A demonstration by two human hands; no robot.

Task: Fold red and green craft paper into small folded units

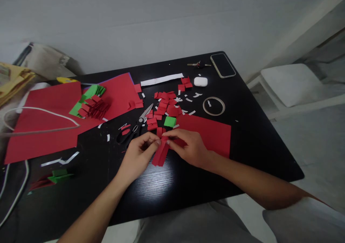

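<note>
Both hands meet over the middle of the black table (258,142). My left hand (140,153) and my right hand (188,147) pinch the top of a bundle of folded red paper strips (161,155), which hangs down toward me between them. Just beyond the fingers lies a pile of small folded red paper pieces (165,106) with one green piece (170,121) among them. Black-handled scissors (134,128) lie shut just left of my left hand. A red paper sheet (212,133) lies under and behind my right hand.
Large red sheets (45,124) cover the left side, with a green and red folded stack (91,104) on them. A tape roll (214,106), white earbud case (201,81), phone (222,65), keys (198,64) and white paper strip (161,79) sit at the back. White cable (37,110) at left.
</note>
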